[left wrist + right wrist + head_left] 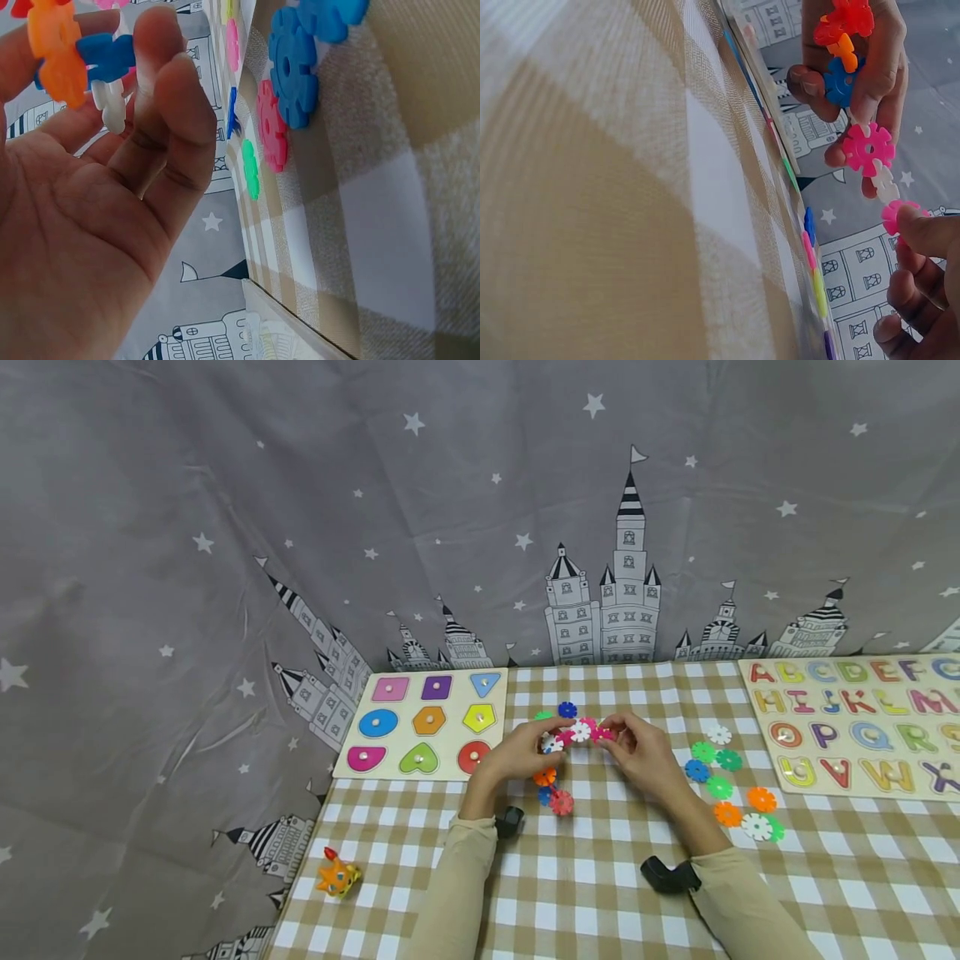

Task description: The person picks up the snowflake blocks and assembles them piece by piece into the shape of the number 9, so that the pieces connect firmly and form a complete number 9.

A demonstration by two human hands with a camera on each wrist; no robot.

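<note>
My left hand (517, 753) holds a chain of linked plastic snowflake discs in the air above the checked cloth. In the right wrist view the chain runs from a red disc (847, 21) past a blue disc (841, 81) to a pink disc (869, 148), a white disc (885, 184) and another pink disc (897, 215) at the right hand. Thumb and finger of my right hand (645, 756) pinch that last pink disc; its other fingers are bent. An orange disc (56, 56) of the chain shows beside the left fingers.
Loose discs (720, 787) lie right of my right hand; a blue disc (567, 710) lies beyond the hands. A shape puzzle board (401, 745) is at left, an alphabet board (810, 739) at right. A small orange toy figure (337, 878) stands near the left table edge.
</note>
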